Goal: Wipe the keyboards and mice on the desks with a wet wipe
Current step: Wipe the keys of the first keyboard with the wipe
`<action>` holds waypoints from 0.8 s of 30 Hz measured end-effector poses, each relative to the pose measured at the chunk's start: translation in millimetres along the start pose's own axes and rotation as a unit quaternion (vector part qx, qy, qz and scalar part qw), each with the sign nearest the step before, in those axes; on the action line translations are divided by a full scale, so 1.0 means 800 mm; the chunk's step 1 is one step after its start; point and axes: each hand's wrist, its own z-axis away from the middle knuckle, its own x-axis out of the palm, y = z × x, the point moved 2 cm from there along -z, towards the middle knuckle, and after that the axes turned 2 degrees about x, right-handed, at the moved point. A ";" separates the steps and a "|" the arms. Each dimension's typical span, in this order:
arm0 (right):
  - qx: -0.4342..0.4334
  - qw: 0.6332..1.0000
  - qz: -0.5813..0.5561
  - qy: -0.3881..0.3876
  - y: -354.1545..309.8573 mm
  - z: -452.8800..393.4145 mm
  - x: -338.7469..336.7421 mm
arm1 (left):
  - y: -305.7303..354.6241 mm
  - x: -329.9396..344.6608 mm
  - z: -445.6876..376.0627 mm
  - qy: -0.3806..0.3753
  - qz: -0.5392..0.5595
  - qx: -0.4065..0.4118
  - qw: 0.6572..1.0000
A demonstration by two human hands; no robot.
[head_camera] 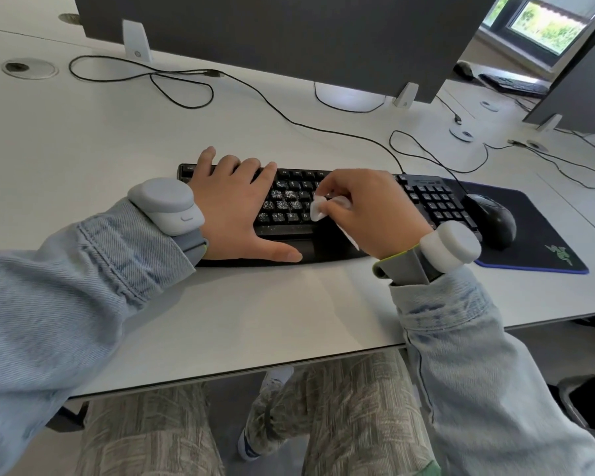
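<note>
You are in the keyboard-wiping step. Your right hand [368, 211] pinches a folded wet wipe [318, 207] between thumb and curled fingers [327, 187], holding it against the middle letter keys of the black keyboard [426, 197]. Your left hand [234, 207] lies flat over the keyboard's left end, fingers straight and released, thumb stretched along the wrist rest; it appears to steady the board and grips nothing.

The keyboard sits near the middle of the white bench [289, 310], its cable running back toward the monitor base. The keys beside the wipe show pale speckles, either wear or residue; which one cannot be told. The number pad at the right end looks cleaner.

Just right of the keyboard, a black mouse [492, 218] rests on a dark mouse pad [547, 235], apart from both hands and apparently untouched.

The next move likely calls for drawing the wipe along the key rows with light pressure, then lifting your left hand so the keys beneath it can be reached. The mouse remains to be wiped afterwards.
</note>
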 end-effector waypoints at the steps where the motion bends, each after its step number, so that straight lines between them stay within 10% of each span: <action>1: -0.016 1.000 -0.004 0.000 -0.007 0.000 0.003 | 0.000 0.000 0.000 0.002 -0.001 0.000 1.000; 24: -0.037 0.999 -0.022 0.027 -0.019 -0.007 0.011 | -0.001 0.001 0.000 0.012 -0.003 0.000 1.000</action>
